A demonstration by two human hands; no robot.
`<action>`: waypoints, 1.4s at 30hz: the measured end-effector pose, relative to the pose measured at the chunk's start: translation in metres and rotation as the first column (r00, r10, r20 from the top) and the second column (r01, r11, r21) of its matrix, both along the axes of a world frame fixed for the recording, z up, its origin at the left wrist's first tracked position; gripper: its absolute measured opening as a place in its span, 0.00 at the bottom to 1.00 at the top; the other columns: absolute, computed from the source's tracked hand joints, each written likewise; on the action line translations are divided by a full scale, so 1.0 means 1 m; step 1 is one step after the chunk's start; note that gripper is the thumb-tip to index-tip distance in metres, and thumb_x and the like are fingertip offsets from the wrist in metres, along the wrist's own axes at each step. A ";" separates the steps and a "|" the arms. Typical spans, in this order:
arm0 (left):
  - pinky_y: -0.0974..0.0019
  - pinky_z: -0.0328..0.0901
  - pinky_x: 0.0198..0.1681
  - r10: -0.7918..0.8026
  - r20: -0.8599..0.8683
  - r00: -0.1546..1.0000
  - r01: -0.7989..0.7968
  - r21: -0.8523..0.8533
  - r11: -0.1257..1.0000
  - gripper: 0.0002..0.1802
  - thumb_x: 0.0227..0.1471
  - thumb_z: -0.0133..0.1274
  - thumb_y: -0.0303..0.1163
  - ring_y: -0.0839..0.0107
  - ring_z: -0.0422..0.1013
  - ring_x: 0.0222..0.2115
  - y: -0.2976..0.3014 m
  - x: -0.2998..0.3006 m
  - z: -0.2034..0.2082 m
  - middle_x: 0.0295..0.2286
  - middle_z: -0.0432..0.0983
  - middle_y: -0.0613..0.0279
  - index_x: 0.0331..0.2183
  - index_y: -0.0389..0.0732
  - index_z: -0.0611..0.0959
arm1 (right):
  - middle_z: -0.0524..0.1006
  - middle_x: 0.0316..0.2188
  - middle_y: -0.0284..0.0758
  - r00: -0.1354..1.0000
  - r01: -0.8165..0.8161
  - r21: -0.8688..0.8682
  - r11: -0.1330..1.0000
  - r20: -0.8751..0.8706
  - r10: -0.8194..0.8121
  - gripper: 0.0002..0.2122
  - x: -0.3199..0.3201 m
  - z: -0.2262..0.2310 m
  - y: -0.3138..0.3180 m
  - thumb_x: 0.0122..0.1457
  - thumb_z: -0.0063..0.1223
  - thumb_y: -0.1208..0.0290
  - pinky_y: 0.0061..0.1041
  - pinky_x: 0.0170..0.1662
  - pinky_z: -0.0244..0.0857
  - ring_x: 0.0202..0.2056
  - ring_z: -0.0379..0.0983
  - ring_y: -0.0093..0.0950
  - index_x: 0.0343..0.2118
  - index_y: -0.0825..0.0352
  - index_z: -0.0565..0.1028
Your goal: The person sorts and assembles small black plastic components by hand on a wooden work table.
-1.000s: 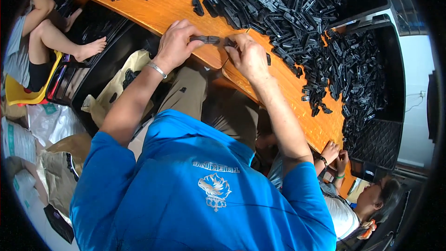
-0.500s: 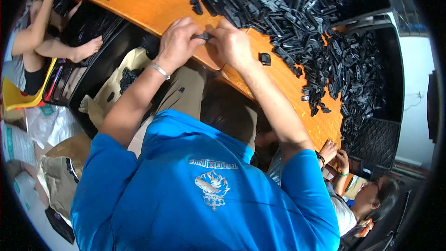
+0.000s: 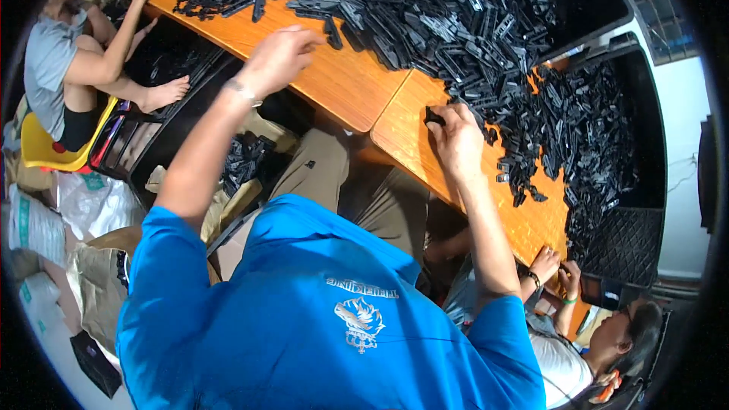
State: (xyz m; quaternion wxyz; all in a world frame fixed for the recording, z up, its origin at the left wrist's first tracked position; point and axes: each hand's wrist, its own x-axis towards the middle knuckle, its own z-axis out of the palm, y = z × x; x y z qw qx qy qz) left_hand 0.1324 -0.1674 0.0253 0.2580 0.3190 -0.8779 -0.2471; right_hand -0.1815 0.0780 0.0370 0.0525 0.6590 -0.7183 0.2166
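Note:
My right hand is at the table, its fingers closed on a small black plastic part that peeks out beside the thumb. My left hand, slightly blurred, is over the table's near edge with its fingers stretched out and nothing visible in them. Just beyond those fingers lie two long black plastic pieces, at the edge of a big heap of long black plastic pieces. Between my hands runs the seam of the orange wooden table.
Smaller black parts are heaped at the right by a black crate. An open paper bag with black pieces stands left of my legs. One person sits far left on a yellow chair, another person at lower right.
My hands have parted from the grey-black piece they held together. The left has moved left; the right has moved right onto the small black part. The view has shifted slightly.

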 end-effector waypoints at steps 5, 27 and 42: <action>0.51 0.72 0.51 0.139 0.062 0.988 -0.114 -0.303 0.946 0.17 0.58 0.55 0.26 0.53 0.73 0.50 -0.015 -0.042 -0.018 0.42 0.77 0.57 0.48 0.48 0.87 | 0.78 0.39 0.40 0.998 0.068 0.052 0.996 -0.017 -0.067 0.13 0.004 -0.001 -0.009 0.53 0.71 0.74 0.40 0.47 0.73 0.44 0.76 0.43 0.41 0.64 0.81; 0.49 0.71 0.48 -0.042 -0.053 0.998 0.026 -0.258 0.966 0.09 0.59 0.62 0.30 0.50 0.72 0.46 0.027 -0.033 -0.029 0.40 0.74 0.54 0.42 0.42 0.85 | 0.79 0.42 0.44 0.952 0.298 0.184 0.937 0.015 -0.306 0.14 0.024 -0.003 -0.015 0.53 0.68 0.70 0.43 0.51 0.73 0.47 0.77 0.45 0.40 0.67 0.77; 0.51 0.68 0.54 0.088 -0.230 0.969 -0.125 -0.149 0.981 0.13 0.58 0.63 0.33 0.50 0.74 0.47 0.018 -0.021 -0.044 0.42 0.80 0.55 0.45 0.41 0.88 | 0.80 0.36 0.48 0.975 0.220 0.053 0.974 0.007 -0.220 0.12 0.012 -0.011 -0.027 0.56 0.64 0.68 0.45 0.45 0.75 0.39 0.80 0.49 0.38 0.69 0.77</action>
